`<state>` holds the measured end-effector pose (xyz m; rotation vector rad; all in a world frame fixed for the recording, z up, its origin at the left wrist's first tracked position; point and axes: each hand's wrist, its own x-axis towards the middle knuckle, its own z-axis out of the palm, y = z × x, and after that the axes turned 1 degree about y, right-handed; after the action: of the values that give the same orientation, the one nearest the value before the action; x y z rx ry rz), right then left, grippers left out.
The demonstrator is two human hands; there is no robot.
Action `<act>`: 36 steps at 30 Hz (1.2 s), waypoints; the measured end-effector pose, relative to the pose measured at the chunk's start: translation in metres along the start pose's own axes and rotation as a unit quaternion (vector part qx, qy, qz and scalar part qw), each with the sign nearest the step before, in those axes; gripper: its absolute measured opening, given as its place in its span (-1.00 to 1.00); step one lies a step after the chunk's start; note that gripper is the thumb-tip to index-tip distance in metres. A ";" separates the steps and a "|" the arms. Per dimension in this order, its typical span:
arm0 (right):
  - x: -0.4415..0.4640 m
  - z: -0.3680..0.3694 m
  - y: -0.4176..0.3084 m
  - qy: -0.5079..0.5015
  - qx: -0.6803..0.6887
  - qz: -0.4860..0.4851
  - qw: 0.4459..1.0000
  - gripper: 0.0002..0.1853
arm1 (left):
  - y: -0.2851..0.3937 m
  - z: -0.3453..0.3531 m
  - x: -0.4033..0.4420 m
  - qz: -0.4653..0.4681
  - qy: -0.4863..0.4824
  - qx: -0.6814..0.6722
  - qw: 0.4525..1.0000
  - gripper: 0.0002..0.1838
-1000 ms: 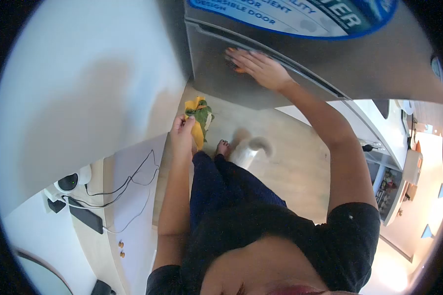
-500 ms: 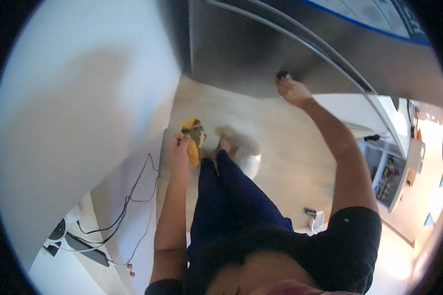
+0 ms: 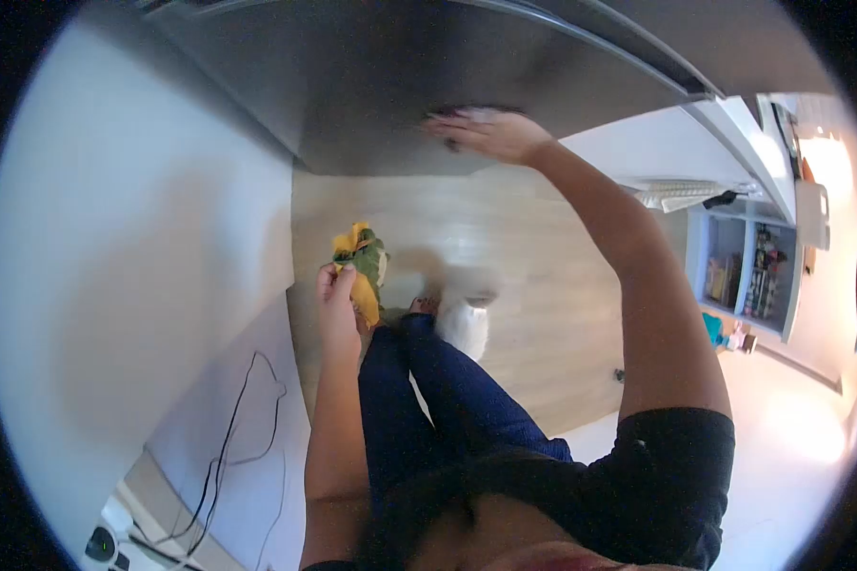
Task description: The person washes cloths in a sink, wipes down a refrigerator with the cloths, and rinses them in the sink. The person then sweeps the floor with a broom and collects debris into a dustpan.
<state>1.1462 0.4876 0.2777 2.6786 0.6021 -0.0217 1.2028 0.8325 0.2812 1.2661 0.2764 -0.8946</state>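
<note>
I'm in a home: my bare foot (image 3: 425, 305) stands on a pale wood-look floor (image 3: 552, 285) in front of the grey metal fridge (image 3: 352, 86), beside a white furry animal (image 3: 464, 328), perhaps a cat, though it is blurred. Right of the fridge I see a shelf unit (image 3: 747, 262) crammed with small items; left of and nearer me than the fridge, trailing cables (image 3: 223, 457).

Right-side glare (image 3: 807, 423), soft shadow (image 3: 190, 266), fisheye distortion
</note>
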 end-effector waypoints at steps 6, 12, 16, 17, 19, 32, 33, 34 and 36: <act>-0.163 -0.052 0.021 0.069 0.054 0.352 0.932 -0.58 | -0.054 0.015 0.032 -0.025 -0.012 0.028 0.999 -0.87; -0.149 -0.006 0.049 0.455 -0.131 0.359 0.804 -0.56 | -0.108 0.038 0.088 -0.019 -0.048 0.030 0.998 -0.85; -0.123 0.084 0.022 0.643 0.038 0.484 0.592 -0.47 | -0.128 0.046 0.118 -0.020 -0.050 0.037 0.998 -0.85; -0.116 0.108 0.012 0.695 0.096 0.499 0.510 -0.42 | -0.137 0.043 0.135 -0.021 -0.050 0.041 0.998 -0.85; -0.093 0.156 -0.019 0.722 0.266 0.587 0.251 -0.39 | -0.156 0.035 0.166 -0.029 -0.066 0.032 0.997 -0.86; 0.179 0.199 -0.077 0.530 0.000 0.575 0.623 -0.30 | -0.181 -0.063 0.303 -0.052 -0.102 0.299 0.947 -0.86; 0.213 0.189 -0.066 0.503 -0.077 0.515 0.690 -0.40 | -0.176 -0.063 0.315 -0.045 -0.101 0.297 0.948 -0.86; 0.245 0.181 -0.055 0.488 -0.099 0.499 0.709 -0.39 | -0.169 -0.058 0.325 -0.041 -0.125 0.314 0.940 -0.84; 0.296 0.144 -0.081 0.452 -0.134 0.477 0.742 -0.42 | -0.161 -0.071 0.298 0.049 -0.145 0.340 0.928 -0.80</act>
<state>1.3913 0.6211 0.0855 2.2288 -0.5843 1.5520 1.3006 0.7655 -0.0437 1.7330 -0.3681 -1.1216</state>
